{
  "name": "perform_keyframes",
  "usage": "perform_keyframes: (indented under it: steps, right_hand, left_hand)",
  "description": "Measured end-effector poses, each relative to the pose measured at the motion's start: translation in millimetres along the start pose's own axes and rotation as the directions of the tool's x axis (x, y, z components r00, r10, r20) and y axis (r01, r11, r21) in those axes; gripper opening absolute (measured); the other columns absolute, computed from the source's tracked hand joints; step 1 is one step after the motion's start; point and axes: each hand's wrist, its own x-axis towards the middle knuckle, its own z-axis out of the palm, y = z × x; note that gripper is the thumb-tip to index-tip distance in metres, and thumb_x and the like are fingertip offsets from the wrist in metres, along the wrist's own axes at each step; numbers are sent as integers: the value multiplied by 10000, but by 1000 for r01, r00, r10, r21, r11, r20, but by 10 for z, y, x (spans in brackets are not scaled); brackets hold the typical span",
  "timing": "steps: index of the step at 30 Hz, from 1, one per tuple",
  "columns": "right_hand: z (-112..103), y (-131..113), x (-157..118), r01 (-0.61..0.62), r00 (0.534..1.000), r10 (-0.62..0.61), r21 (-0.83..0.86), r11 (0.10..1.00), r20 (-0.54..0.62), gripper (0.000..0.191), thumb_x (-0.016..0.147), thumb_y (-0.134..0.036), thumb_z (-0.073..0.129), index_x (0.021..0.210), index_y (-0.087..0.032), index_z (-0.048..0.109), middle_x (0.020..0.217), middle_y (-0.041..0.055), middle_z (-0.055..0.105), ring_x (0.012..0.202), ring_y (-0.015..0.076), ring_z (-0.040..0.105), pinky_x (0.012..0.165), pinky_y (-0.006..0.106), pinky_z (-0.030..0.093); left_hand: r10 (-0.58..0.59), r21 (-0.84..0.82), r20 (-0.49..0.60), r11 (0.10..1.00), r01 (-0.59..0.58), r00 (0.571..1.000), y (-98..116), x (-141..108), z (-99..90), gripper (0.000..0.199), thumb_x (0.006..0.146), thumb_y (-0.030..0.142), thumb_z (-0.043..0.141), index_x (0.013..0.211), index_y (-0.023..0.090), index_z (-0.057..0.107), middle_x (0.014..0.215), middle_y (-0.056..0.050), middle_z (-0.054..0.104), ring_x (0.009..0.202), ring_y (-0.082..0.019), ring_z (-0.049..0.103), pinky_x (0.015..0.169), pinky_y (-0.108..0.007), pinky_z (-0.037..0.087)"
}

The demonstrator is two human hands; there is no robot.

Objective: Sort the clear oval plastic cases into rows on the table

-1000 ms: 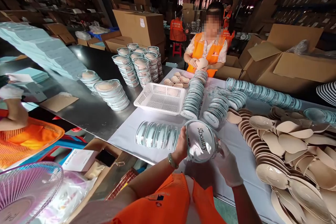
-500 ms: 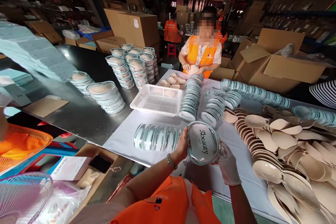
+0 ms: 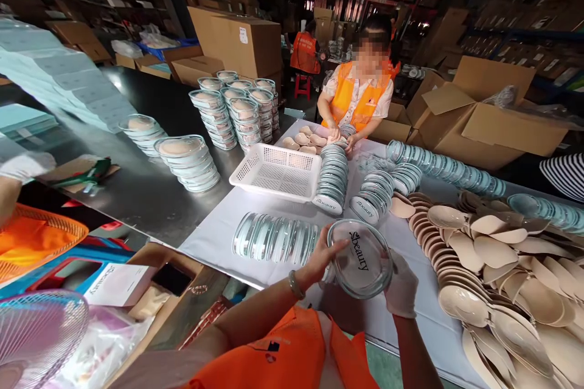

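A round clear case [image 3: 360,258] with "beauty" lettering is held up over the white-covered table. My bare left hand [image 3: 321,255] grips its left edge, the thumb lying on the face. On the other edge is my gloved right hand [image 3: 401,282], its fingers partly hidden by the case. Just left of my hands lies a row of similar cases [image 3: 274,237] on edge. Two more rows of cases [image 3: 332,179] [image 3: 374,194] stretch away beyond the held one. Beige cup-shaped pads [image 3: 465,304] are heaped to the right.
A white basket [image 3: 276,173] sits beyond the row. Stacked cases [image 3: 187,161] stand on the dark table [image 3: 123,194]. Across the table, a person in an orange vest [image 3: 356,97] handles a pad. A gloved hand [image 3: 27,165] shows at far left, near a green tool [image 3: 86,175].
The held case has moved slightly right and down, and my left thumb now lies across its face. The person opposite has lowered their hands. A gloved hand and green tool have appeared at left.
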Motion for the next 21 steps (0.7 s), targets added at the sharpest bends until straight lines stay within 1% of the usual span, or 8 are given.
perform_keyframes:
  steps: [3, 5, 8, 10, 14, 16, 19, 21]
  right_hand:
    - [-144, -82, -13, 14, 990, -29, 110, 994, 139, 375, 786, -526, 675, 991, -227, 770, 1030, 88, 779, 947, 269, 713, 899, 407, 572]
    - [-248, -202, -63, -7, 971, -30, 153, 988, 237, 345, 772, -503, 718, 983, -239, 788, 1020, 82, 787, 934, 265, 725, 867, 382, 587]
    - [-360, -410, -154, -176, 953, 117, 198, 964, 278, 352, 721, -492, 778, 953, -229, 802, 981, 84, 796, 899, 276, 739, 794, 357, 609]
    - [-382, -511, -192, -319, 922, 242, 236, 918, 302, 352, 697, -497, 797, 912, -218, 804, 928, 83, 799, 861, 283, 742, 753, 355, 617]
    - [-307, -493, -176, -437, 871, 325, 277, 856, 369, 355, 682, -504, 806, 859, -195, 803, 874, 85, 794, 861, 290, 735, 754, 362, 612]
    - [-261, -370, -153, -422, 880, 313, 285, 861, 358, 412, 677, -513, 798, 927, -186, 795, 926, 98, 793, 888, 293, 735, 781, 381, 612]
    - [-255, -127, -158, -215, 972, 188, 205, 955, 143, 506, 690, -486, 782, 1107, -203, 737, 1148, 119, 748, 979, 284, 719, 788, 400, 614]
    - [-303, 23, -189, 14, 1000, -13, 59, 998, -12, 352, 735, -455, 758, 1002, -228, 738, 1221, 114, 702, 1056, 271, 690, 827, 403, 607]
  left_hand:
    - [-73, 18, 259, 997, 71, 963, 205, 49, -183, 713, 655, 469, 876, 1276, 209, 640, 1264, -112, 680, 1172, -311, 633, 993, -428, 513]
    - [-121, 72, 449, 992, 99, 885, 301, 69, -293, 735, 605, 390, 909, 1275, 206, 672, 1319, -116, 667, 1213, -323, 611, 1021, -413, 480]
    - [-213, 93, 636, 975, 201, 742, 292, 45, -390, 818, 579, 301, 890, 1354, 220, 642, 1347, -103, 666, 1270, -332, 579, 1030, -399, 459]
    - [-233, 60, 672, 963, 262, 703, 202, 5, -421, 856, 570, 272, 860, 1388, 227, 614, 1343, -94, 669, 1272, -332, 575, 984, -387, 485]
    - [-202, 16, 656, 967, 254, 727, 48, -46, -438, 838, 567, 282, 835, 1372, 212, 615, 1361, -116, 642, 1227, -328, 591, 881, -352, 527]
    - [-209, 51, 615, 973, 226, 760, 31, -38, -411, 845, 601, 290, 836, 1404, 232, 580, 1362, -119, 630, 1167, -312, 618, 831, -338, 535]
    - [-152, 54, 518, 988, 145, 842, 12, -1, -338, 903, 626, 261, 869, 1454, 262, 510, 1277, -104, 658, 1086, -261, 642, 850, -322, 516]
    - [-80, 7, 471, 996, 88, 878, -23, 18, -293, 954, 609, 253, 908, 1460, 264, 478, 1189, -86, 678, 1049, -235, 646, 878, -317, 495]
